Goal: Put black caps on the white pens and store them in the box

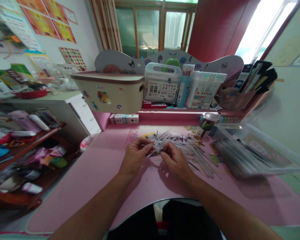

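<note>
A loose pile of thin, translucent whitish sticks [202, 156], some with dark lengths, lies on the pink desk [90, 176]. They resemble pen refills or narrow tubes, but blur hides their exact kind. At the pile's near left edge my left hand [135, 155] is closed, thumb and index finger pinched on a thin stick. Just to its right, my right hand [174, 160] is also closed in a pinch at the same spot. What its fingertips grip is too small to make out.
A clear plastic bin [272, 170] with many more sticks stands at the right. Behind the pile are a can [207, 125] and a small box [124, 118]. Above, a shelf holds a cream storage box [115, 95], a marker case [162, 85] and a pen holder [240, 96].
</note>
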`<state>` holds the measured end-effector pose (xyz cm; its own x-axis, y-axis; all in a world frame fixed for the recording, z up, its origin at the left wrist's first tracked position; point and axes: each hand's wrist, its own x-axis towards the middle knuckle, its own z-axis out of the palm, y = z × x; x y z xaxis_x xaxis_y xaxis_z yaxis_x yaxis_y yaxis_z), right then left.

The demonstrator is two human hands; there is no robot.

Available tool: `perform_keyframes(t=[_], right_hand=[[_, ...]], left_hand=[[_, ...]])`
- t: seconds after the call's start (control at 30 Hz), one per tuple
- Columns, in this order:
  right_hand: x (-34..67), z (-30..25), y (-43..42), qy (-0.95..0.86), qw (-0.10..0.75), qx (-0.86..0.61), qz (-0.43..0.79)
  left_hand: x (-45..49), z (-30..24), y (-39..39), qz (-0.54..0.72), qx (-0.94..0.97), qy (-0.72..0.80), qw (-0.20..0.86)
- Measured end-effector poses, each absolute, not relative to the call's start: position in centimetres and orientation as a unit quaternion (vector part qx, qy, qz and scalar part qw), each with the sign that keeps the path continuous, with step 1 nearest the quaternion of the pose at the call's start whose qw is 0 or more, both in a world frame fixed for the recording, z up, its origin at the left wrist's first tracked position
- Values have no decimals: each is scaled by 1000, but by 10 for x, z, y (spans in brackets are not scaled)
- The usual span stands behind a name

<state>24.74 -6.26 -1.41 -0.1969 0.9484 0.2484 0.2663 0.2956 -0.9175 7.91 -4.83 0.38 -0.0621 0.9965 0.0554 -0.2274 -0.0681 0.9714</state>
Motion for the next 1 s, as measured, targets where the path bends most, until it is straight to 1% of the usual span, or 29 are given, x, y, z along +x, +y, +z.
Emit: perform_keyframes(t=[0.13, 0.43, 0.7, 0.77, 0.87, 1.0], right_hand=[[248, -13, -62, -683, 439, -453, 369], [248, -14, -62, -675, 446, -450, 377], [247, -12, -62, -682, 435, -453, 375], [248, -12, -62, -665, 453, -454, 382], [249, -14, -60, -617, 502, -465, 389], [252, -18, -54, -578, 557, -484, 347]], left_hand=[[79, 3, -48, 580, 440, 442, 523], [79, 5, -47, 579, 442, 442, 524], [80, 5, -49, 572, 454, 444, 519], [79, 6, -48, 579, 453, 449, 508], [76, 8, -47, 610, 427, 457, 487], [74, 10, -43, 631, 385, 469, 484]])
